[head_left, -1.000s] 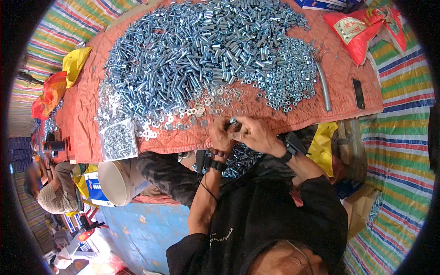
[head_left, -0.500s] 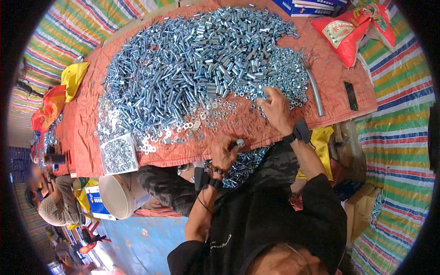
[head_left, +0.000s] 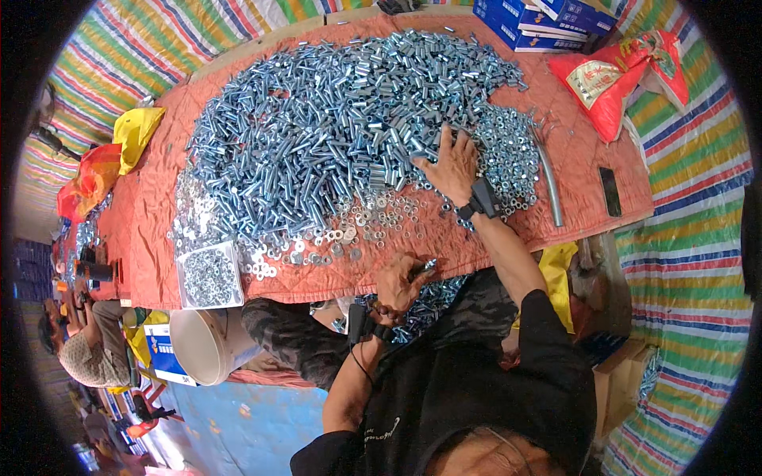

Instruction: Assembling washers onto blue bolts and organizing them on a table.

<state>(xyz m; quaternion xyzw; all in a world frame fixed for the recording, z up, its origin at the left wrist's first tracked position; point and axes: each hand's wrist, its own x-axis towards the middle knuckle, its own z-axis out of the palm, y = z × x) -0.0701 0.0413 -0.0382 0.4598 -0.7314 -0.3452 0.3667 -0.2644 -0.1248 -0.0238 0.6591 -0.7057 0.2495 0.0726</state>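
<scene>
My left hand [head_left: 398,285] is closed at the near edge of the red cloth, gripping a small shiny metal bolt [head_left: 429,265] whose end sticks out past the thumb and forefinger. Farther off, my right hand [head_left: 454,170] reaches palm-down over the heap, fingers spread, touching short metal sleeves [head_left: 397,119] where they meet the nuts [head_left: 508,151]. Any piece beneath its fingertips is hidden. Long bluish bolts or pins [head_left: 270,151] fill the heap's left side. Loose washers [head_left: 349,234] lie between the heap and my left hand.
A white tray of small washers [head_left: 240,297] stands at the table's near left. Right of the nuts lie a grey-handled pronged tool [head_left: 549,186] and a flat black phone-like object [head_left: 609,191]. A red bag [head_left: 607,87] and blue boxes [head_left: 544,24] sit far right. A bucket [head_left: 182,349] stands below.
My right hand has moved left and farther away, from the nuts onto the sleeves. My left hand keeps its hold, with the bolt's end now turned more sideways. The view has shifted slightly.
</scene>
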